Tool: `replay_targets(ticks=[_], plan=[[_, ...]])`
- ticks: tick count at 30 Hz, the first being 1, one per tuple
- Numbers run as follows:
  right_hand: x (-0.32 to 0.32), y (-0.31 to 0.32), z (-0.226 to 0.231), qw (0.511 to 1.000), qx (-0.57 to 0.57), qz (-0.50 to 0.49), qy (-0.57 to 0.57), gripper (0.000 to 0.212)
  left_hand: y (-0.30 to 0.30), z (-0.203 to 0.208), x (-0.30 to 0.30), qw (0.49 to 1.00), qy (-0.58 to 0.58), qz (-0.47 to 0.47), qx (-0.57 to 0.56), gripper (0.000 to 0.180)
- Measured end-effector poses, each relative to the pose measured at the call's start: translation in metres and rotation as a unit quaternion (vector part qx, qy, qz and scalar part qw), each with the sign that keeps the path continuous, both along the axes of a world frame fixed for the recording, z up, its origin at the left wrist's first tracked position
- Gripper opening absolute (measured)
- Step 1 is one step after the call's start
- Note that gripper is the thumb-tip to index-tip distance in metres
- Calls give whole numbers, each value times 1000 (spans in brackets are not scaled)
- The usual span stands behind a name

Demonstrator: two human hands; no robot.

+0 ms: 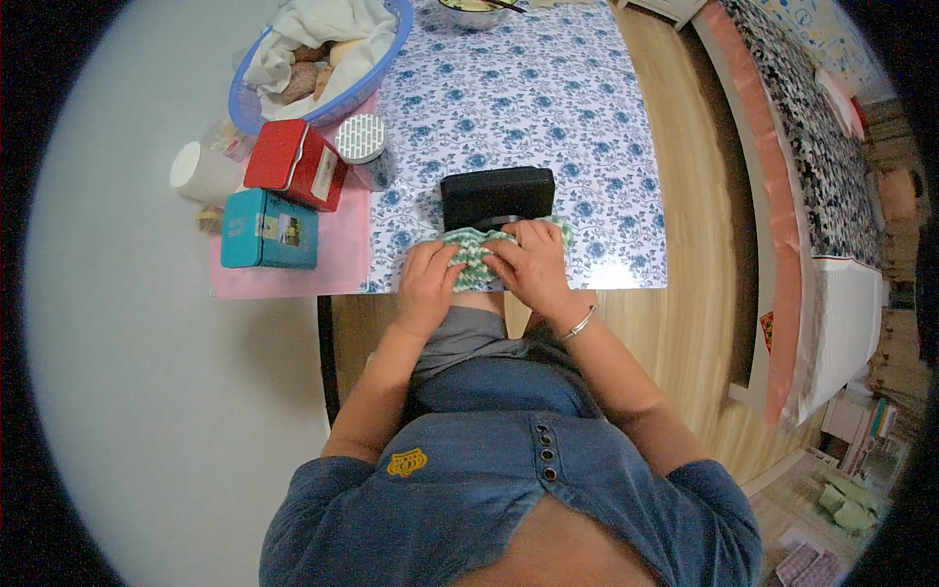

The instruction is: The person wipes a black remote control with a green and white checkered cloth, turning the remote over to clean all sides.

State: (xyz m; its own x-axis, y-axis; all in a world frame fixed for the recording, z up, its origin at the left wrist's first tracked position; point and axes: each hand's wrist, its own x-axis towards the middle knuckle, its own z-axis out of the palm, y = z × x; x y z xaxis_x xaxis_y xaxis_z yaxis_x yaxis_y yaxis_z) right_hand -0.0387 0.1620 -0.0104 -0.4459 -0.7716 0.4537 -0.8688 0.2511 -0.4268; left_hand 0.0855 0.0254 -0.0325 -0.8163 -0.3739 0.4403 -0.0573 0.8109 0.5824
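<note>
A green-and-white striped cloth (474, 262) lies bunched at the table's near edge, between my two hands. My left hand (426, 284) grips its left side, fingers curled and pressed into the folds. My right hand (533, 262) pinches the cloth's right part, and a bit of the fabric shows beyond the knuckles. Just past the cloth is a black case (497, 196) with a zip-like rim, close to my right fingertips. Its lower edge is partly hidden by the cloth and my fingers.
On the left, a pink mat (293, 284) carries a teal tin (269, 230), a red tin (293, 161) and a lidded jar (364, 147). Behind them sits a blue basket (367, 83) with white cloth and brown food. A bowl (474, 12) with chopsticks stands far back.
</note>
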Motion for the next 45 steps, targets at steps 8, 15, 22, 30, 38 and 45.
replay_targets(ticks=[8, 15, 22, 30, 38, 45], plan=[[-11, 17, 17, 993, -79, -84, -12, 17, 8, 21, -18, 995, 55, -36, -74, 24], [-18, 34, -13, 981, -86, -172, -13, 19, 30, 4, -37, 988, -49, -71, -125, 30], [-26, 28, -25, 974, -141, -166, -57, 21, 27, -5, -39, 985, 3, -71, -157, 22], [-11, 18, -16, 955, -188, -208, -100, 22, 26, -9, -40, 989, 9, -75, -126, 18], [-10, 22, 4, 969, -124, -214, -15, 22, 28, -9, -37, 993, 14, -66, -95, 20], [7, 38, 8, 968, 17, -242, -65, 18, 31, -8, -41, 991, 27, -66, -115, 22]])
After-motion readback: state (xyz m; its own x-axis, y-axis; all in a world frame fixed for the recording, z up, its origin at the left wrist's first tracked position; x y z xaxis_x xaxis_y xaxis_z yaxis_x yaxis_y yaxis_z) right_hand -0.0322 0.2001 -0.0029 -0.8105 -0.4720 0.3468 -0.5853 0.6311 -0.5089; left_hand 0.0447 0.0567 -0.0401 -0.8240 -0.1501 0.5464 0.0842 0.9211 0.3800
